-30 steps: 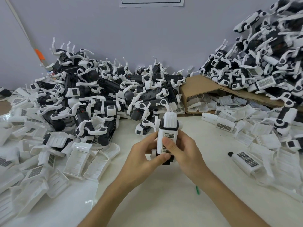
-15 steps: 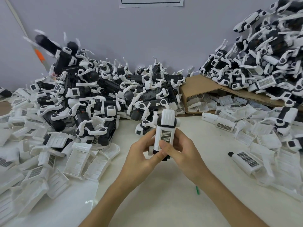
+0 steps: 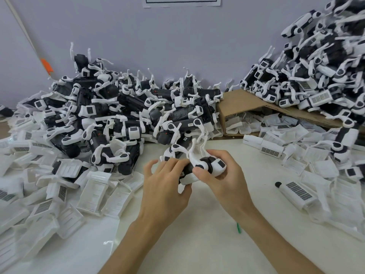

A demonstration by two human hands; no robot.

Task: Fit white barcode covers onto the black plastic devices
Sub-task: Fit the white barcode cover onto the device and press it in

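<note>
Within both hands [image 3: 224,180], device [image 3: 204,165], apparently covered.

hidden: device [image 3: 207,165] left end, under left hand [image 3: 164,186]; cut: wall sheet [image 3: 181,1], top edge

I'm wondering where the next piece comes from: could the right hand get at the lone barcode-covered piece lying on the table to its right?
Probably yes: only bare table lies between the right hand and that barcode-covered piece, but the hand first must release the device it grips.
</note>
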